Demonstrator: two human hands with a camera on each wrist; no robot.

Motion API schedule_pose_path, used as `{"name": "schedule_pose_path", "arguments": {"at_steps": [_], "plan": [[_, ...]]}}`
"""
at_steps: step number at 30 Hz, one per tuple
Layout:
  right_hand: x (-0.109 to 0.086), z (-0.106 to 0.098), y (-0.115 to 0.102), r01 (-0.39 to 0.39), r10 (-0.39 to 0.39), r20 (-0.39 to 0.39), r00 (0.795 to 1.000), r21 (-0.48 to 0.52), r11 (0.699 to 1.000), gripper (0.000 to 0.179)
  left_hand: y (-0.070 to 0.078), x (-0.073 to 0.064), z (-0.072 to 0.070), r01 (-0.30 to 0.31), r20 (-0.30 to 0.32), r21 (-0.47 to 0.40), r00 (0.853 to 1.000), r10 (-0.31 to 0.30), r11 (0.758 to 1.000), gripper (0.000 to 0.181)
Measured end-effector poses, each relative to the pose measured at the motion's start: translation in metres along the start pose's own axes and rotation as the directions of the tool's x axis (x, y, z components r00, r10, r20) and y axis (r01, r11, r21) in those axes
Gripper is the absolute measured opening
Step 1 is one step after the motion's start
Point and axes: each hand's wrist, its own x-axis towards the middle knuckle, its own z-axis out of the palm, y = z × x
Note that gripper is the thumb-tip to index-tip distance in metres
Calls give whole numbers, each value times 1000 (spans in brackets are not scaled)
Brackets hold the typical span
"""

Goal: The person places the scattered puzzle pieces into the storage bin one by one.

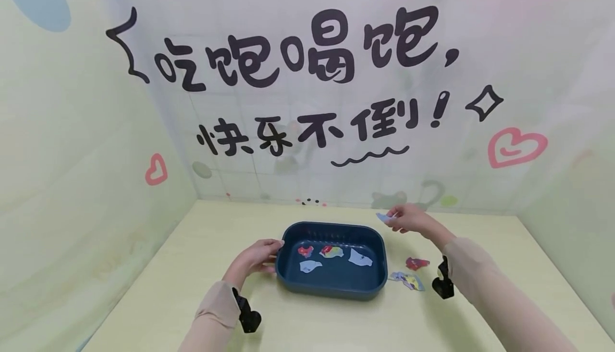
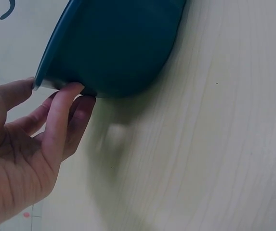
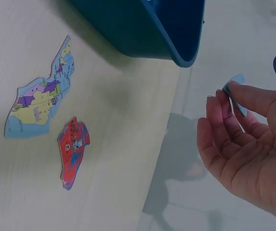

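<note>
Here, the left hand (image 1: 257,255) grips the left end of a dark blue tray (image 1: 331,291), thumb at the rim. The right hand (image 1: 408,218) pinches a pale blue piece (image 1: 383,217) near the tray's far right corner. Four flat pieces (image 1: 331,252) lie inside the tray; a red piece (image 1: 417,263) and a blue-and-yellow piece (image 3: 39,103) lie to its right on the pale table (image 1: 168,298).

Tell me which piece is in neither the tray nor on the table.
The pale blue piece pinched in the right hand; the rest lie in the tray or on the table.
</note>
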Motion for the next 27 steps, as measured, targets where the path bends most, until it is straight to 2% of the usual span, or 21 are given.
{"name": "schedule_pose_path", "arguments": {"at_steps": [6,13,20,24,27], "plan": [[7,18,-12,40,-40,64,997,2,999,20,-1,2,-1,5,3,-3,1000,-5,1000,39],[18,43,-27,41,-38,133,990,-16,999,21,-2,3,-1,8,10,-9,1000,-8,1000,41],[27,72,-34,74,-61,194,979,-59,995,17,1,3,-3,4,9,-17,1000,-4,1000,40],[28,92,-35,35,-6,226,974,-122,992,12,1,2,-3,-3,18,-15,1000,4,1000,40],[28,104,-35,-3,45,269,962,-155,988,9,-2,3,-3,-5,31,-25,999,5,1000,40]]}}
